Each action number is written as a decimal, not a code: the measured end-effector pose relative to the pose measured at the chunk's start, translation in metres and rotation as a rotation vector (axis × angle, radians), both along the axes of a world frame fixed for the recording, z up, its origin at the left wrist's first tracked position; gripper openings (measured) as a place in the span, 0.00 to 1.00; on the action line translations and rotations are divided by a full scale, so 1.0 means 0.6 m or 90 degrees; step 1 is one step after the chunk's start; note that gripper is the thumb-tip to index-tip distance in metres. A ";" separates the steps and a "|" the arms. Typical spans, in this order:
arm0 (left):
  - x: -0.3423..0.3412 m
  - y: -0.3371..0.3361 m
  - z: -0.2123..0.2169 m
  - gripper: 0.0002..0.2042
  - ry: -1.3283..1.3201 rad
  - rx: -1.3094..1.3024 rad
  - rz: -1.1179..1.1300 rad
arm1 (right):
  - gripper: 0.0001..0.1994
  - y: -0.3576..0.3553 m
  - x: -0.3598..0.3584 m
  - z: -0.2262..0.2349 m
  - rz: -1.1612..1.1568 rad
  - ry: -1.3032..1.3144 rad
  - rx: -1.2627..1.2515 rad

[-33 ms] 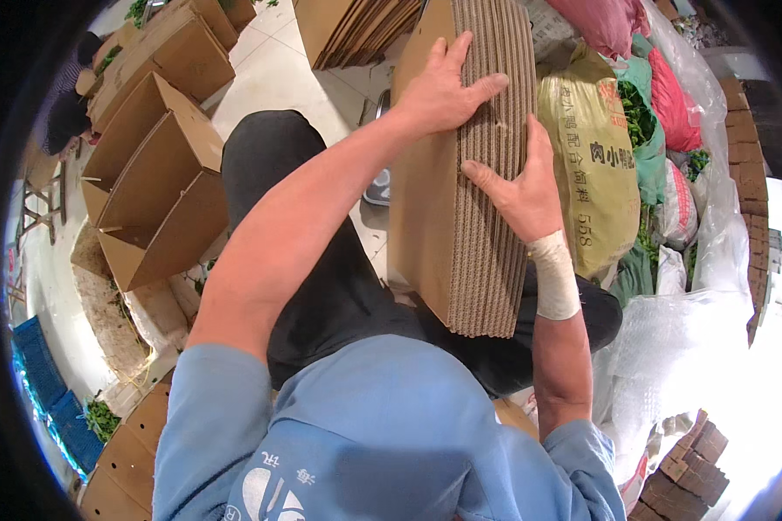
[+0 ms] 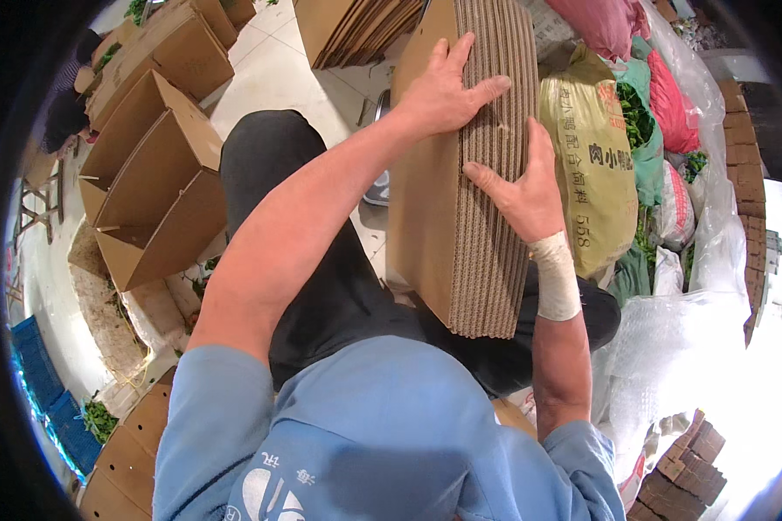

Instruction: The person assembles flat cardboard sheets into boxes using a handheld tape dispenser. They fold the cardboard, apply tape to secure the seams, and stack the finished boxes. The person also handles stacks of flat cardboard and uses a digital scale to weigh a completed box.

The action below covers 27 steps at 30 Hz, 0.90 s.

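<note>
Nothing has shifted since the earlier frame: both hands rest as before on the stack of flattened cartons (image 2: 460, 174) standing on edge across the lap.

The left hand (image 2: 443, 87) lies spread over its top edge, fingers loose; the right hand (image 2: 523, 193), its wrist bandaged, presses flat against the ribbed side, grasping nothing. A yellow sack (image 2: 593, 156) stands just beside the stack, with bags of greens (image 2: 643, 122) behind. Open boxes (image 2: 148, 187) sit well to the left; more flat cartons (image 2: 347, 26) lie ahead.
</note>
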<state>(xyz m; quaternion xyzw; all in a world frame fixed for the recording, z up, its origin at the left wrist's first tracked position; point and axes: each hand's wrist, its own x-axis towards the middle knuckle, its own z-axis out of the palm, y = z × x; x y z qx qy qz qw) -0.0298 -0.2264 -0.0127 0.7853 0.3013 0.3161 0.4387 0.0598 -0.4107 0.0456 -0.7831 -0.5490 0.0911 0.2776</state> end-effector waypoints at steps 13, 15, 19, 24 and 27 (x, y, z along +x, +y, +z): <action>-0.191 0.064 0.018 0.38 -0.126 -0.289 0.011 | 0.54 -0.018 0.050 -0.010 0.012 0.044 0.042; -0.205 0.059 0.032 0.37 -0.136 -0.371 0.040 | 0.54 -0.020 0.052 -0.019 0.001 0.008 0.069; -0.214 0.046 0.058 0.37 -0.085 -0.372 0.121 | 0.54 -0.018 0.052 -0.020 0.005 0.017 0.095; -0.184 0.017 0.097 0.41 -0.030 -0.387 0.099 | 0.55 -0.027 0.061 -0.030 -0.018 0.023 0.077; -0.151 -0.002 0.108 0.43 -0.003 -0.340 0.093 | 0.56 -0.029 0.056 -0.030 -0.025 0.040 0.075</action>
